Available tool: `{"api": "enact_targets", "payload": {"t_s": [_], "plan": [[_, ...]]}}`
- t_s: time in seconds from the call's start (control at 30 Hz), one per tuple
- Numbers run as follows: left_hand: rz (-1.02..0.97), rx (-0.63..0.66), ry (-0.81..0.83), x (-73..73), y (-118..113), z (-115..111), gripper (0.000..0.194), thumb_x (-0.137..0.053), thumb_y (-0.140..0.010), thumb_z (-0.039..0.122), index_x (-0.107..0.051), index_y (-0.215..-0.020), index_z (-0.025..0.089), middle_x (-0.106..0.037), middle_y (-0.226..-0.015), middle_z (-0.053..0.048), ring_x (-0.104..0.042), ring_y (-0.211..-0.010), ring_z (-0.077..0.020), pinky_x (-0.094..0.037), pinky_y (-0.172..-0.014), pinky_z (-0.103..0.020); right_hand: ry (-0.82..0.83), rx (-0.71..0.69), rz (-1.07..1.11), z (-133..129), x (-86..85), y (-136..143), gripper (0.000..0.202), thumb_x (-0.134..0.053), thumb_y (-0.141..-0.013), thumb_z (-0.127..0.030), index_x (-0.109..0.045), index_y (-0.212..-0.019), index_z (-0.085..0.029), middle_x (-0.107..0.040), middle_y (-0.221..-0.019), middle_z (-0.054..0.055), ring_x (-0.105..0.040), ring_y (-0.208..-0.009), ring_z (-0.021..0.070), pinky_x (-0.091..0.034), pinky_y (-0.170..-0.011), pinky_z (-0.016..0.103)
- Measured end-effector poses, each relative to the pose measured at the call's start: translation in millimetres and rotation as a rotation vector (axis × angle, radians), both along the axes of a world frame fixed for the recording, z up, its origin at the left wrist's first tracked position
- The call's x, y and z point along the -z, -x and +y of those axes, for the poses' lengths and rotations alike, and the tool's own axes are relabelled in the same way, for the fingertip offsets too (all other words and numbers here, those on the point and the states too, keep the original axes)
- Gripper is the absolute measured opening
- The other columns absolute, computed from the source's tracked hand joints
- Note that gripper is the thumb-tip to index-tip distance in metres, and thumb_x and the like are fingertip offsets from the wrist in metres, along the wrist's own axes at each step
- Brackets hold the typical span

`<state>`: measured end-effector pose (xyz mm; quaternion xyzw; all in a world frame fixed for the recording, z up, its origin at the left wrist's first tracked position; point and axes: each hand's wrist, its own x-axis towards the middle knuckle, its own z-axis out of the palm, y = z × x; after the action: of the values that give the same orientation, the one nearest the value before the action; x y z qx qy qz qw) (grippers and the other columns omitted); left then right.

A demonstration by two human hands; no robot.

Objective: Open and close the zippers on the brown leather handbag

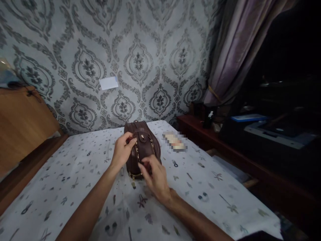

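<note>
A dark brown handbag (145, 147) with gold-coloured zips and a round-ended tab with a metal clasp sits on the patterned white sheet, its narrow end toward me. My left hand (122, 149) is at the bag's upper left side, thumb and fingers pinched on its edge by the top of the left zip (137, 152). Lower down, my right hand (155, 175) is over the bag's near right part, with thumb and index finger curled close together by the lower end of that zip. What lies between those fingertips is too small to make out.
The white sheet (85, 187) covers a table or bed against the wallpapered wall. A blurred-out flat item (175, 141) lies right of the bag. A wooden board (25, 124) rises at left. Along the right are a dark red ledge (198, 125), a tied curtain (230, 50) and dark shelving.
</note>
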<state>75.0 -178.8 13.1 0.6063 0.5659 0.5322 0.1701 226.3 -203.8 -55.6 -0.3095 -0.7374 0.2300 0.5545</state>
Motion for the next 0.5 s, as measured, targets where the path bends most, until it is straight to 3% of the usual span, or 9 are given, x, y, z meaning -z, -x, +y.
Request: {"api": "enact_targets", "payload": {"t_s": [0.13, 0.23, 0.37, 0.5], "plan": [[0.008, 0.011, -0.009, 0.7, 2, 0, 0.015, -0.056, -0.079, 0.032, -0.056, -0.074, 0.018, -0.053, -0.068, 0.003, -0.047, -0.065, -0.0123, -0.036, -0.061, -0.023, 0.531, -0.358, 0.144, -15, 14.7, 7, 0.046, -0.049, -0.088, -0.059, -0.059, -0.067, -0.019, -0.051, -0.053, -0.003, -0.043, -0.044, 0.01, -0.032, -0.045, 0.024], [0.018, 0.003, -0.023, 0.7, 2, 0, 0.016, -0.056, -0.079, 0.033, -0.056, -0.073, 0.018, -0.053, -0.067, 0.003, -0.047, -0.065, -0.0123, -0.036, -0.062, -0.023, 0.814, -0.434, 0.347, -10, 14.7, 11, 0.057, -0.056, -0.075, -0.073, -0.065, -0.068, -0.017, -0.054, -0.054, -0.002, -0.041, -0.041, 0.0081, -0.028, -0.042, 0.023], [0.0, 0.014, -0.026, -0.5, 2, -1, 0.017, -0.056, -0.079, 0.034, -0.056, -0.074, 0.018, -0.054, -0.069, 0.003, -0.049, -0.067, -0.0126, -0.037, -0.064, -0.023, 0.996, -0.416, 0.462, 0, 7.9, 16, 0.059, -0.067, -0.063, -0.074, -0.071, -0.066, -0.015, -0.055, -0.053, -0.002, -0.037, -0.039, 0.0056, -0.022, -0.043, 0.022], [-0.031, 0.026, -0.02, -2.7, 2, -3, 0.017, -0.057, -0.078, 0.034, -0.057, -0.075, 0.018, -0.057, -0.071, 0.002, -0.051, -0.07, -0.0131, -0.039, -0.066, -0.023, 1.035, -0.435, 0.511, 5, 8.5, 20, 0.055, -0.071, -0.061, -0.07, -0.072, -0.066, -0.015, -0.055, -0.051, -0.002, -0.037, -0.038, 0.0054, -0.02, -0.043, 0.023]]}}
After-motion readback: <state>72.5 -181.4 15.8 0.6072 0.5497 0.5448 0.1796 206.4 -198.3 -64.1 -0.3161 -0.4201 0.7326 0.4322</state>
